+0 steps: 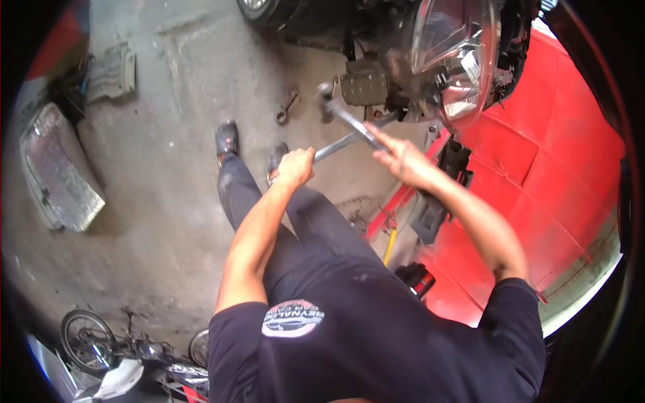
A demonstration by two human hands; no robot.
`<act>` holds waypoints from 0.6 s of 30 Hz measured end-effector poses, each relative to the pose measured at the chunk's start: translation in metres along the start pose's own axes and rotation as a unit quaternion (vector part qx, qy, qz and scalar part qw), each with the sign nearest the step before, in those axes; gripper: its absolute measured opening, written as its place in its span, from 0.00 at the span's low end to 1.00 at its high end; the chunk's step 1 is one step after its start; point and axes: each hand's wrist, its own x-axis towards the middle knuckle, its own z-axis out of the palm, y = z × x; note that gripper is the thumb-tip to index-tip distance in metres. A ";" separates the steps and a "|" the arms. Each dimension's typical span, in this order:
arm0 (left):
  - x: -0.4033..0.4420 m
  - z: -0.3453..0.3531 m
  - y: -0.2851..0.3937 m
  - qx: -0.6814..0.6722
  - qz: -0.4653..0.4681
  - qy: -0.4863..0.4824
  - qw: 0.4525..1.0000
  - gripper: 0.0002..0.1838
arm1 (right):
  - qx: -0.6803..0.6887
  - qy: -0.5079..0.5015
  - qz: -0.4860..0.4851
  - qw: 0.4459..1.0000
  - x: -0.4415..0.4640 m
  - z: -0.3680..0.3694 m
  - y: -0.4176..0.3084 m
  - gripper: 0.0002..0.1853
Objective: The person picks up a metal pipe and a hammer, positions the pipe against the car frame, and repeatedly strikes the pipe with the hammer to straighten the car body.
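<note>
My left hand is closed around the near end of a long grey metal bar. The bar's far end reaches the underside of the car's front, near the headlight; its tip is hard to make out. In my right hand is a hammer, its shaft crossing above the bar as seen from here. The hammer's head is raised, pointing up and left, and blurred. Both hands are in front of my legs, below the headlight.
A wrench-like tool lies on the concrete floor. A large silvery car part rests at the left, with a grey panel behind it. Red panels stand at the right. A motorcycle is at lower left.
</note>
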 end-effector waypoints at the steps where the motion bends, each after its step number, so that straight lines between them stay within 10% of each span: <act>1: -0.004 -0.009 -0.004 0.011 -0.007 -0.019 1.000 0.15 | -0.001 0.004 -0.001 1.000 -0.001 0.011 -0.016 0.35; 11: 0.014 -0.035 0.018 0.042 -0.008 -0.063 0.997 0.15 | 0.018 0.044 0.022 0.999 -0.026 -0.004 -0.035 0.33; 18: 0.013 -0.006 0.023 0.039 -0.033 -0.078 0.996 0.15 | 0.014 0.076 0.129 0.989 -0.039 0.013 0.078 0.30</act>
